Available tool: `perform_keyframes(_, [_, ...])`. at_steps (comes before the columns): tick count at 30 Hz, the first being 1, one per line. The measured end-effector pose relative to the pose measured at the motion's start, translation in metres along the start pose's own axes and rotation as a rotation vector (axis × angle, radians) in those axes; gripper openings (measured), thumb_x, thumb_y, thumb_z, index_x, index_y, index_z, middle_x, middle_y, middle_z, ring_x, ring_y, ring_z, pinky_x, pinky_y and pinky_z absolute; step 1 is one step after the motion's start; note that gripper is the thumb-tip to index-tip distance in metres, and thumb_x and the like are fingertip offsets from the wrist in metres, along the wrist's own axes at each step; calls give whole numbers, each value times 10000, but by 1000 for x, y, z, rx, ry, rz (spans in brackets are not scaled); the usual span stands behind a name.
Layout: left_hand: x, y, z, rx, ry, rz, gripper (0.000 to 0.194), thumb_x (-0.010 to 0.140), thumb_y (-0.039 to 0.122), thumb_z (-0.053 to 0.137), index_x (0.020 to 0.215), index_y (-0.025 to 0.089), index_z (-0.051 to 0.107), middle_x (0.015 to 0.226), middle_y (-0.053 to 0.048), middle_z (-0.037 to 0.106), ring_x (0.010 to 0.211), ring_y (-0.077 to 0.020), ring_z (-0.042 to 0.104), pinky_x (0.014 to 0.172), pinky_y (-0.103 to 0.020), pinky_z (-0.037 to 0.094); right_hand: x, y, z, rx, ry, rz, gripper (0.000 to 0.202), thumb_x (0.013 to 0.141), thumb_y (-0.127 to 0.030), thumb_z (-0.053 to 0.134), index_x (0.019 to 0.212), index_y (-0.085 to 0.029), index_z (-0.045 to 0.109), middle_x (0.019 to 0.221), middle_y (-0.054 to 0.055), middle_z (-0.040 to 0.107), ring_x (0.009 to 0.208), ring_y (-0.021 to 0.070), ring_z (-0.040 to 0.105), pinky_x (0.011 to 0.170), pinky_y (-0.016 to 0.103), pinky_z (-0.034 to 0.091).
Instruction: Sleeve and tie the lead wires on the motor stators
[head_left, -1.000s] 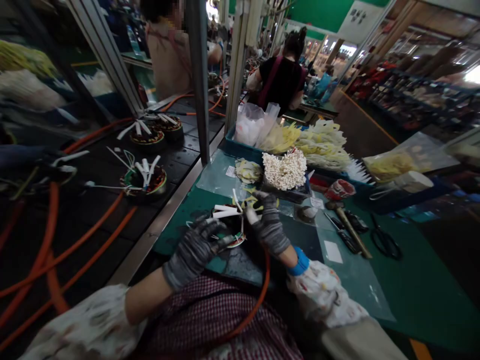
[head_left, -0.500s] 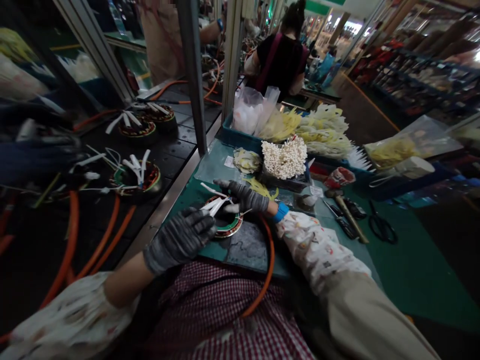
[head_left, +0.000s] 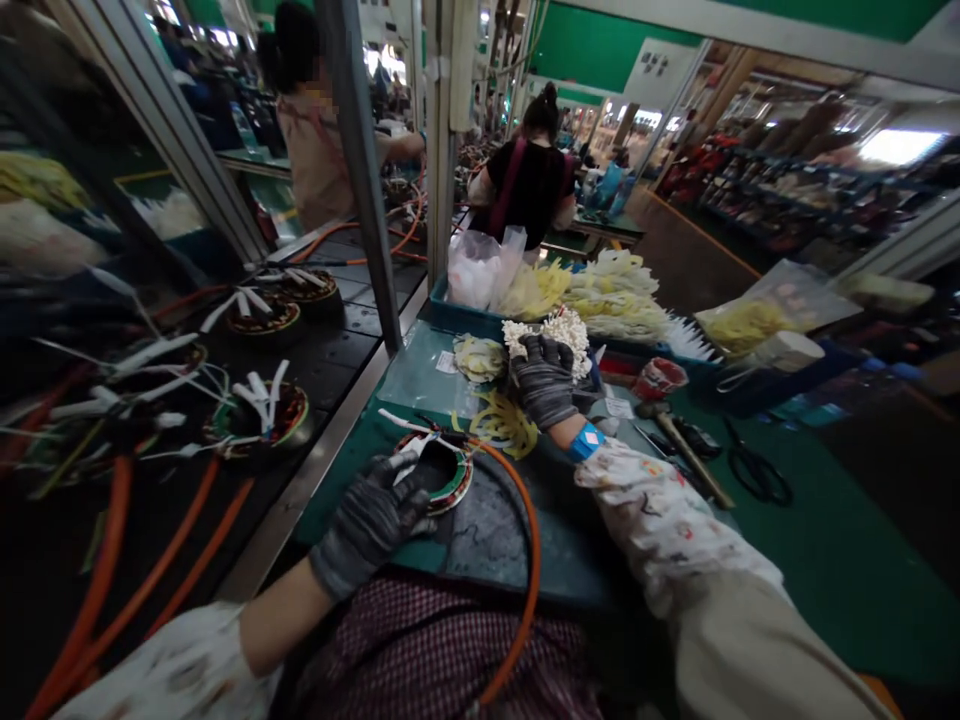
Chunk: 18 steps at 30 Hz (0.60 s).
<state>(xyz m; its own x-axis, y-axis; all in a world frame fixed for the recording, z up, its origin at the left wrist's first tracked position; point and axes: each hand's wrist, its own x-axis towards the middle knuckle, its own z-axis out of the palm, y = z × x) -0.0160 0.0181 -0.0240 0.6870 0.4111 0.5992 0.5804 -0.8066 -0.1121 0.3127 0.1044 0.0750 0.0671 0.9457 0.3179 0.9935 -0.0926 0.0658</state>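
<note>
A ring-shaped motor stator (head_left: 454,490) with a green and red rim and white sleeved leads lies on the bench in front of me. My left hand (head_left: 375,515), in a grey striped glove, grips its left side, fingers and thumb around the rim. An orange cable (head_left: 534,530) runs from the stator's leads and loops down toward my lap. My right hand (head_left: 546,380), gloved the same, reaches over a dark box holding a bundle of thin white pieces with knobby ends (head_left: 566,335). Its fingers lie slightly apart against the bundle; the tips are partly hidden.
Yellow strips (head_left: 502,425) lie beyond the stator, beside a rolled yellowish bundle (head_left: 480,358). Blue bins (head_left: 480,322) hold more sleeves behind. A hammer (head_left: 697,465) and scissors (head_left: 757,470) lie right. Other stators (head_left: 296,420) sit on the line at left. Two people work ahead.
My right hand has left the stator's leads and moved up and right to the box of white pieces. My left hand has shifted onto the stator's side. The view has tilted up.
</note>
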Motion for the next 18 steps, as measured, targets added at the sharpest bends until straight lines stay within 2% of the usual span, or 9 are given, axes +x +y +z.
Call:
perform_keyframes(3, [1,16,2,97,37,-43,96,1040,327,798,1010,237,788,1171,-106,881,1180,-358,808,941,-512,700,0,0,-1,16,5,8,419,1117,-216,509,1365,-242,845,1673,154,694,1583,348,550,1314,595,377])
perform_keyframes(5, [5,18,1,117,63,-34,127,1043,338,796,980,230,773,1100,-107,883,1142,-367,813,906,-515,706,0,2,-2,30,6,5,412,1118,-230,527,1402,-251,824,1703,146,669,1592,347,537,1328,608,358])
perform_keyframes(10, [13,6,-9,34,108,21,142,1030,379,822,1025,249,765,1061,-70,869,1176,-316,799,991,-474,711,4,7,2,128,16,-27,316,1090,-205,600,1280,-242,851,1689,144,677,1585,362,543,1356,634,330])
perform_keyframes(14, [12,4,-12,-23,96,-1,133,1023,380,817,1036,255,771,1121,-85,863,1237,-318,778,1050,-486,703,4,9,0,194,122,-27,225,1053,-163,648,1154,-190,847,1516,178,777,1506,367,587,1284,609,411])
perform_keyframes(18, [7,4,-10,-48,60,-9,126,1012,356,827,1065,255,774,1165,-78,861,1272,-333,765,1061,-504,698,-6,7,-6,291,160,-144,237,1071,-230,659,1198,-165,849,1376,198,833,1308,343,718,1167,515,537])
